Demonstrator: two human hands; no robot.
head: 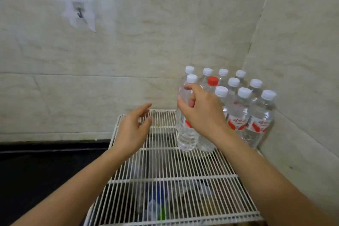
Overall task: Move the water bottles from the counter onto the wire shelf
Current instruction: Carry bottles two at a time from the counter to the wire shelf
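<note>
A: Two hands are in the picture, and I start from the left. At the left edge there is the dark counter (45, 167), and I see no bottle on that part of it. Why is the left hand (133, 130) in the air?

B: It is open, with the fingers spread and a little curved, and it holds nothing. It floats over the left back part of the wire shelf (165, 180), in the centre of the frame. I think it waits there to steady the bottle or to take the next one, but this is only my judgement.

A: And the right hand (201, 113)?

B: It is closed around the upper body of one water bottle (186, 134), just under its white cap (192, 78). The bottle stands upright and its base seems to touch the wires, at the left side of the group. Holding it high gives control while it settles on the thin wires, I suppose.

A: Where are the other bottles?

B: They stand close together in the back right corner of the shelf, right of centre in the frame, against the tiled wall (302, 60). Nearly all have white caps; one has a red cap (212, 80). Packing them into the corner lets the walls support them and keeps the front of the shelf free.

A: So the task is nearly finished?

B: It looks so, because so many bottles are already on the shelf. Under the wires I see some blurred things, and I cannot tell what they are.
</note>
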